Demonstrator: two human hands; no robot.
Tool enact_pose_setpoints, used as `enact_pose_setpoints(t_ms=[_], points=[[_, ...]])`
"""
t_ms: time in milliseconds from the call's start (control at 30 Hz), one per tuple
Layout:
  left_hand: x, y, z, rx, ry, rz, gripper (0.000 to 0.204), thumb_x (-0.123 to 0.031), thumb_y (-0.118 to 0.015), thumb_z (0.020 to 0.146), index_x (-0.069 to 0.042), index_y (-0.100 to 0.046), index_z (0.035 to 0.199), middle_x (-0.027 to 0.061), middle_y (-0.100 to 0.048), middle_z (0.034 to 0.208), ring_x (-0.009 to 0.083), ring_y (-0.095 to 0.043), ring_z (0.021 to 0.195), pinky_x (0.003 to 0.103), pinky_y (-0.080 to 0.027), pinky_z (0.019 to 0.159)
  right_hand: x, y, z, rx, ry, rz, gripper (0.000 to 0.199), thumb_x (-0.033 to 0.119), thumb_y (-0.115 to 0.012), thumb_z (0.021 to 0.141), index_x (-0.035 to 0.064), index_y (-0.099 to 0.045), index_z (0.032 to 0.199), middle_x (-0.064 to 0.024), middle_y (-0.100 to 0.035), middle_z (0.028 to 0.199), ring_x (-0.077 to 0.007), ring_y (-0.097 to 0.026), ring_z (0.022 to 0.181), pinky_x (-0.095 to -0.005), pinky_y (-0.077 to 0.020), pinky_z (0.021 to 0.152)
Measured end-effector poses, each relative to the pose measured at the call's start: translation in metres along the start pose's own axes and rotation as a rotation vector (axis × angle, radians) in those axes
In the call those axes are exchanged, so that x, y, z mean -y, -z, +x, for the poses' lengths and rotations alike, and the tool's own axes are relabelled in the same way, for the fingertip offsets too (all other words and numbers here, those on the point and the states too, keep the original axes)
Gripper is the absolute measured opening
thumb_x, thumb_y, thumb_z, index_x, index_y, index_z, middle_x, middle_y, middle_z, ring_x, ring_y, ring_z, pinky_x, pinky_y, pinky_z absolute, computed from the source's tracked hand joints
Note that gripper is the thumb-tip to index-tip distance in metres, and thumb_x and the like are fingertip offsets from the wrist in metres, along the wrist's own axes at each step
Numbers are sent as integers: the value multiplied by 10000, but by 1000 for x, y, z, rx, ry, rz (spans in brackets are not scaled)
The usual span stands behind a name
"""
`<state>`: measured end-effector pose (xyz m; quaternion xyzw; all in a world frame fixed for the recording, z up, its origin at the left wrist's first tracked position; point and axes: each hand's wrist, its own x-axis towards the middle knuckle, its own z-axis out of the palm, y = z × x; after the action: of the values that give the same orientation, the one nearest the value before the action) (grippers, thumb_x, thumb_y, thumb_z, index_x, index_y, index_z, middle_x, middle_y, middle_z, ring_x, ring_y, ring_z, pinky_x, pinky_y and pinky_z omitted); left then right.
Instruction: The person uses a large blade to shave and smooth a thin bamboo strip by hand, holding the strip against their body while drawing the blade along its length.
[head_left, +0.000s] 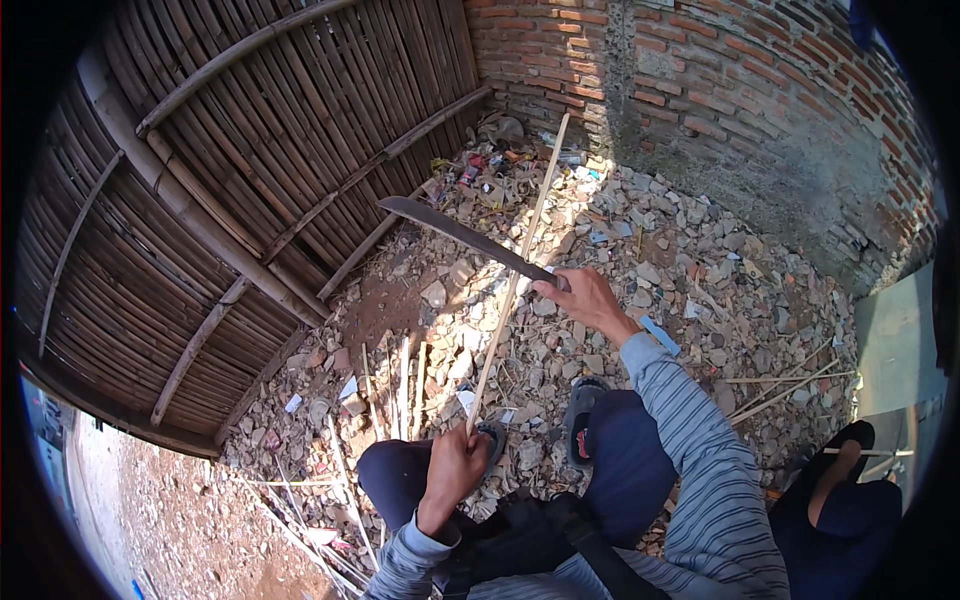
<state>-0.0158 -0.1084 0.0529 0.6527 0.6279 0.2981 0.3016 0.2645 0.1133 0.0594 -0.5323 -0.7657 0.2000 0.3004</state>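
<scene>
A long, pale bamboo strip (pixel 540 200) slants up and away from my lap toward the brick wall. Its near end is in the closed fist of my left hand (pixel 455 468), above my left knee. My right hand (pixel 590 300) grips the handle of a machete (pixel 455 230), its dark blade pointing to the far left with a curved tip. The blade crosses the strip near its middle and seems to lie against it; whether it cuts in, I cannot tell. Several shorter bamboo strips (pixel 404 385) lie in front of my left knee.
Rubble (pixel 700 300) and litter cover the ground. A bamboo-slat wall (pixel 250 130) stands at left, a brick wall (pixel 740 90) at the back and right. More thin strips (pixel 320 550) lie at lower left, others (pixel 790 385) at right. Another person's legs (pixel 850 500) show at lower right.
</scene>
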Motion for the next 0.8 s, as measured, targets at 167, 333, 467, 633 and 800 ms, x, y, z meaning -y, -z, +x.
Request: enact_pose_setpoints(t_ms=[167, 333, 467, 633, 800], points=[[10, -4, 2, 9, 4, 16, 335, -134, -714, 900, 9, -472, 717, 257, -516, 606, 482, -549, 577, 503, -435, 552, 0, -16, -8, -9, 19, 34, 704, 732, -626, 934, 53, -763, 809, -45, -535, 506, -230, -573, 463, -415, -451, 487], [3, -1, 1, 5, -22, -3, 306, -121, -700, 896, 9, -480, 727, 257, -515, 606, 482, -549, 577, 501, -439, 555, 11, -9, -15, 70, 135, -24, 649, 667, -684, 933, 23, -760, 911, -77, -574, 562, -221, -573, 502, -413, -434, 513], [14, 1, -13, 16, 0, 28, 281, -107, -683, 893, 1, -483, 727, 258, -524, 609, 474, -558, 575, 487, -451, 560, -10, -6, -3, -8, 17, -12, 654, 670, -668, 943, 30, -739, 827, -70, -574, 540, -229, -586, 493, -424, -457, 511], [11, 0, -14, 46, 58, -23, 391, -118, -742, 898, -31, -403, 725, 163, -429, 582, 274, -389, 558, 441, -406, 564, -5, -20, -9, 37, 24, 15, 705, 715, -648, 932, 30, -730, 784, -95, -601, 534, -250, -614, 486, -435, -504, 521], [13, 1, -11, 34, -13, 53, 308, -135, -714, 908, 3, -496, 741, 240, -548, 610, 464, -565, 578, 485, -465, 567, 3, -21, -16, 57, 235, -29, 731, 813, -599, 898, 101, -752, 837, -84, -560, 509, -275, -607, 473, -450, -501, 519]])
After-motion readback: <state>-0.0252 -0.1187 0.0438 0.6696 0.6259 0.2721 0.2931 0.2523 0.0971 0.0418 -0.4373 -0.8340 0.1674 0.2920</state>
